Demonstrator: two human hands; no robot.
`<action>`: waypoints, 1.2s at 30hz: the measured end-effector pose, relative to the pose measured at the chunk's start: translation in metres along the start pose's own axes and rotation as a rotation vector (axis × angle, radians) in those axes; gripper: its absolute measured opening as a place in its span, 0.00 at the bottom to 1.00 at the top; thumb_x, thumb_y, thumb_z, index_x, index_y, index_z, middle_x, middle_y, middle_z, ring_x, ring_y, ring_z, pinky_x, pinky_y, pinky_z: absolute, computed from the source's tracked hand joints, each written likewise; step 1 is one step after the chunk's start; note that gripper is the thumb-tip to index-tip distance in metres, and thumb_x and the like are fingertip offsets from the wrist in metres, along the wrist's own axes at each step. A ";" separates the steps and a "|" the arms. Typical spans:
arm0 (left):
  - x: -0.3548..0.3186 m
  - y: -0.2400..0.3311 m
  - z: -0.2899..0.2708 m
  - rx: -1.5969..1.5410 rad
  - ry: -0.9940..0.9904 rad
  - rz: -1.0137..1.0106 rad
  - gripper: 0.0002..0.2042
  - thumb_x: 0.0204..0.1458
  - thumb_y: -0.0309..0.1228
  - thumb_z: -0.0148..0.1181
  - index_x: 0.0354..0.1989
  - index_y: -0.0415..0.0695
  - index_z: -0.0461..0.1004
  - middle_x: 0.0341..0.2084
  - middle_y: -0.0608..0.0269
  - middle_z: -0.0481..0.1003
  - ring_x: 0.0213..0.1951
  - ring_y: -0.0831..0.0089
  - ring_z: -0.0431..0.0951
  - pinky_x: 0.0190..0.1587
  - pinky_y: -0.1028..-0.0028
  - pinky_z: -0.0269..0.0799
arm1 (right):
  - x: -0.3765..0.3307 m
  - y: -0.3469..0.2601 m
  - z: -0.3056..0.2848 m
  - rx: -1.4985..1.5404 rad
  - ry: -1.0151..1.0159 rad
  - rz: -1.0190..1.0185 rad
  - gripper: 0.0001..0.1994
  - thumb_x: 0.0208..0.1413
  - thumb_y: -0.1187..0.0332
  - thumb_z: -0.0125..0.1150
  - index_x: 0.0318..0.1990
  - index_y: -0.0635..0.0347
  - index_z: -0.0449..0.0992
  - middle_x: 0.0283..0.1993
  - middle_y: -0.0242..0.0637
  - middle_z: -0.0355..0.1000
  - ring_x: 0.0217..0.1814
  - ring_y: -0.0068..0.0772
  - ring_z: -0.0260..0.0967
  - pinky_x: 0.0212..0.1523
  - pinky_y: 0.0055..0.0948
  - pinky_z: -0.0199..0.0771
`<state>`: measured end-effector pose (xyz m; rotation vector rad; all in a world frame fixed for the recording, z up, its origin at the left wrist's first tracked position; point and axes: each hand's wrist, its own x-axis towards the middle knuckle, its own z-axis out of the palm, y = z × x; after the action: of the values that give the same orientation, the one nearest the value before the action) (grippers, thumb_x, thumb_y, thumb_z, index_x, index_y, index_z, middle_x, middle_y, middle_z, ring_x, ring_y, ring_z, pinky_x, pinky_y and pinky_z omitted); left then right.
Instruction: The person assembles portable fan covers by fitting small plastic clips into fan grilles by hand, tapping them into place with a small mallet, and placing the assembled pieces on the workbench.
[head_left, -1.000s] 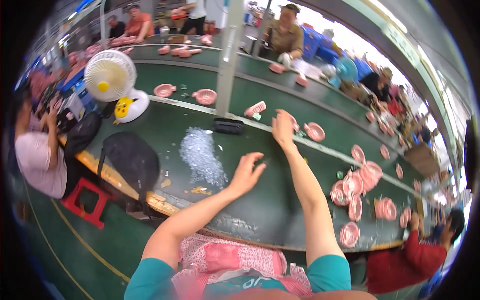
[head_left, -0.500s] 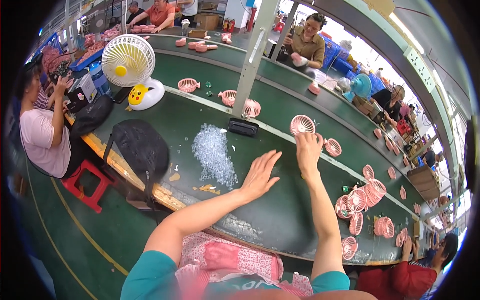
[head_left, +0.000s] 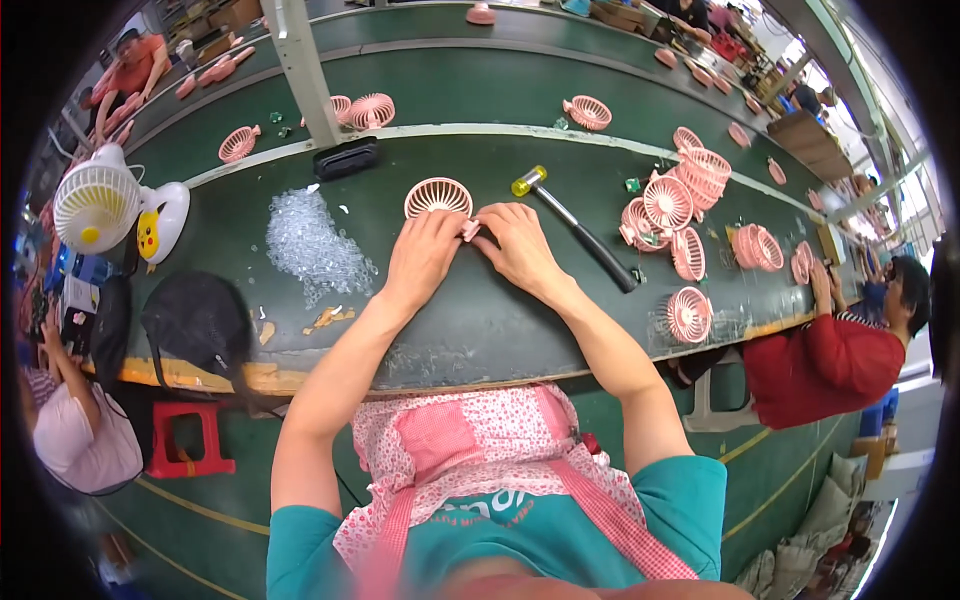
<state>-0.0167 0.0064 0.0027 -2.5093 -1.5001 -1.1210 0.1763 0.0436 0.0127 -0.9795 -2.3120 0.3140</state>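
Note:
A pink slotted fan housing (head_left: pixel 438 196) is on the dark green bench in front of me. My left hand (head_left: pixel 425 255) grips its near side, fingers curled over the rim. My right hand (head_left: pixel 518 247) pinches the small stem on its right side. What lies under my fingers is hidden. To the right is a hammer (head_left: pixel 585 235) with a yellow head and black handle. A heap of small clear plastic rings (head_left: pixel 310 240) lies to the left.
More pink housings (head_left: pixel 668 203) are piled on the right. A black case (head_left: pixel 346 157) sits by the post (head_left: pixel 303 75). At left are a black bag (head_left: pixel 195 322) and a white fan (head_left: pixel 97 205). Co-workers sit at both sides; a red stool (head_left: pixel 187 440) stands lower left.
My right hand has brought a pink housing from the bench's far rail to in front of me. My left hand has closed on it. The view has turned right, and the hammer now shows.

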 end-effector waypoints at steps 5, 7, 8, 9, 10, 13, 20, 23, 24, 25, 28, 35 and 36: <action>-0.001 0.003 0.000 -0.016 0.037 0.105 0.10 0.49 0.24 0.64 0.40 0.43 0.73 0.34 0.60 0.72 0.40 0.61 0.75 0.44 0.64 0.69 | -0.005 -0.007 0.001 -0.036 0.074 -0.059 0.06 0.55 0.71 0.63 0.39 0.61 0.79 0.43 0.38 0.76 0.53 0.41 0.70 0.62 0.45 0.59; -0.001 0.009 -0.003 0.041 0.075 0.092 0.08 0.48 0.24 0.65 0.36 0.43 0.74 0.31 0.60 0.72 0.37 0.61 0.75 0.41 0.65 0.68 | -0.006 -0.008 -0.001 0.012 0.072 -0.023 0.05 0.56 0.71 0.62 0.37 0.61 0.79 0.38 0.39 0.76 0.49 0.42 0.72 0.62 0.46 0.59; -0.002 0.010 -0.005 0.046 0.068 0.094 0.08 0.48 0.24 0.65 0.36 0.43 0.74 0.31 0.60 0.72 0.37 0.61 0.75 0.41 0.65 0.68 | -0.006 -0.009 -0.003 0.067 0.061 0.011 0.05 0.57 0.70 0.62 0.37 0.61 0.79 0.36 0.39 0.77 0.47 0.42 0.73 0.61 0.45 0.60; -0.002 0.011 -0.006 0.052 0.098 0.093 0.08 0.47 0.24 0.65 0.36 0.43 0.74 0.31 0.61 0.72 0.37 0.62 0.75 0.39 0.65 0.68 | -0.007 -0.009 -0.008 0.120 0.039 0.033 0.06 0.58 0.70 0.61 0.37 0.62 0.79 0.34 0.42 0.77 0.41 0.46 0.74 0.53 0.44 0.68; -0.002 0.011 -0.007 0.060 0.129 0.092 0.09 0.46 0.23 0.66 0.35 0.43 0.74 0.30 0.61 0.72 0.36 0.62 0.74 0.38 0.65 0.67 | -0.005 -0.014 -0.012 0.126 0.043 0.033 0.06 0.58 0.70 0.61 0.37 0.62 0.79 0.34 0.42 0.77 0.41 0.46 0.74 0.53 0.44 0.68; 0.001 0.014 -0.006 0.074 0.243 0.091 0.08 0.46 0.24 0.65 0.34 0.44 0.74 0.32 0.63 0.72 0.36 0.64 0.74 0.40 0.65 0.66 | -0.007 -0.026 -0.014 0.343 -0.002 0.173 0.07 0.59 0.71 0.60 0.38 0.67 0.77 0.33 0.47 0.77 0.35 0.50 0.75 0.39 0.41 0.73; 0.002 0.010 -0.012 0.053 0.225 0.062 0.08 0.44 0.21 0.64 0.33 0.43 0.74 0.30 0.63 0.74 0.36 0.64 0.74 0.44 0.64 0.64 | -0.007 -0.034 -0.007 0.352 0.071 0.092 0.07 0.60 0.70 0.61 0.40 0.66 0.74 0.32 0.48 0.76 0.34 0.48 0.75 0.36 0.40 0.72; 0.004 0.009 -0.014 -0.129 0.262 0.007 0.07 0.44 0.21 0.66 0.29 0.44 0.75 0.24 0.65 0.73 0.32 0.64 0.73 0.46 0.65 0.62 | 0.002 -0.031 -0.020 0.489 -0.019 0.318 0.11 0.60 0.70 0.62 0.47 0.66 0.74 0.31 0.42 0.76 0.35 0.30 0.76 0.38 0.33 0.72; 0.004 0.009 -0.016 -0.170 0.251 -0.030 0.07 0.44 0.21 0.67 0.29 0.44 0.75 0.24 0.66 0.73 0.31 0.65 0.73 0.46 0.66 0.62 | 0.005 -0.030 -0.024 0.577 -0.062 0.335 0.12 0.61 0.69 0.62 0.48 0.67 0.76 0.32 0.36 0.76 0.37 0.20 0.71 0.40 0.29 0.70; 0.004 0.010 -0.018 -0.213 0.242 -0.065 0.06 0.45 0.22 0.68 0.29 0.44 0.76 0.24 0.66 0.73 0.30 0.65 0.72 0.46 0.66 0.61 | 0.006 -0.027 -0.023 0.579 -0.066 0.321 0.12 0.61 0.69 0.62 0.48 0.67 0.76 0.32 0.36 0.76 0.37 0.20 0.71 0.40 0.29 0.70; 0.001 0.011 -0.015 -0.367 0.300 -0.126 0.05 0.48 0.25 0.70 0.30 0.45 0.78 0.26 0.66 0.73 0.37 0.67 0.71 0.45 0.67 0.64 | 0.006 -0.028 -0.022 0.885 -0.010 0.282 0.11 0.61 0.68 0.61 0.46 0.65 0.81 0.34 0.27 0.72 0.37 0.17 0.65 0.42 0.25 0.67; -0.001 0.026 -0.024 -1.186 0.112 -0.379 0.05 0.57 0.24 0.65 0.37 0.40 0.74 0.36 0.66 0.78 0.35 0.83 0.77 0.36 0.80 0.74 | 0.001 -0.035 -0.042 0.892 -0.100 0.317 0.10 0.61 0.69 0.61 0.44 0.65 0.80 0.40 0.33 0.79 0.43 0.21 0.72 0.48 0.25 0.72; -0.003 0.024 -0.020 -1.439 0.081 -0.428 0.07 0.57 0.24 0.65 0.40 0.40 0.74 0.35 0.67 0.78 0.36 0.84 0.76 0.37 0.80 0.73 | 0.000 -0.039 -0.042 0.837 -0.060 0.296 0.09 0.61 0.69 0.61 0.44 0.65 0.80 0.39 0.33 0.79 0.42 0.21 0.72 0.47 0.25 0.72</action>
<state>-0.0099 -0.0157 0.0239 -2.5642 -1.4440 -3.2169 0.1797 0.0159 0.0630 -0.8497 -1.7751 1.3117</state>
